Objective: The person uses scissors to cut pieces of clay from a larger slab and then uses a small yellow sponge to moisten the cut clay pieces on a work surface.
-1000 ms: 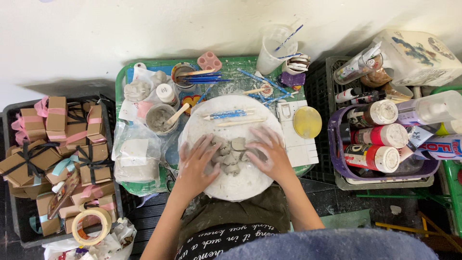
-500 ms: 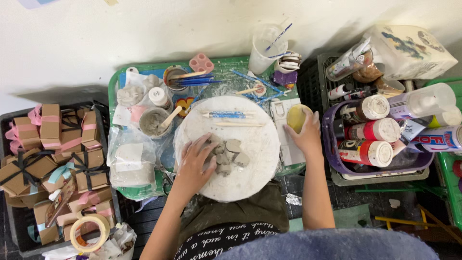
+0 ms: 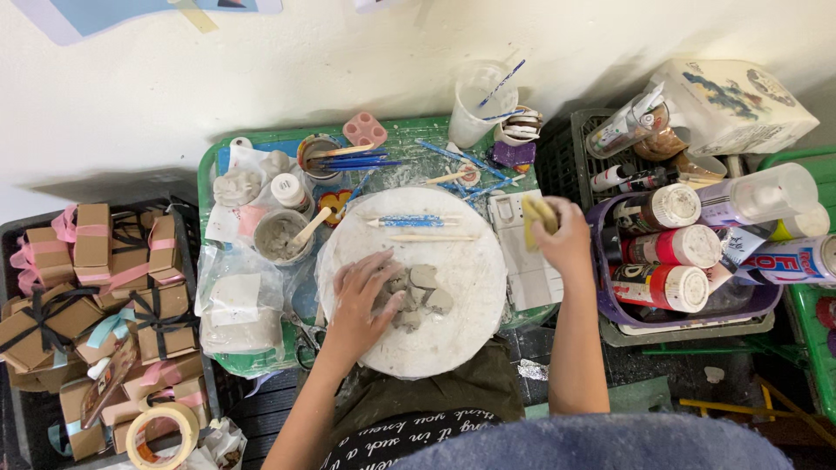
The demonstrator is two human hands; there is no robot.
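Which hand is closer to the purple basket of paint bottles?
Right. The right hand, holding a yellow sponge, is just beside the purple basket; the left hand rests on the clay.

At the left we see many small brown cardboard boxes [image 3: 96, 296], each tied with pink, black or pale blue ribbon, piled in a dark crate. At the right, a purple basket [image 3: 688, 318] holds paint bottles [image 3: 666, 287] lying on their side, with red labels and white caps. Beside them lies a clear spray bottle [image 3: 758, 196] with a white label. Behind it stands a white box [image 3: 736, 104] with blue pictures. Near the boxes, a clear plastic bag [image 3: 237, 300] carries a white label.
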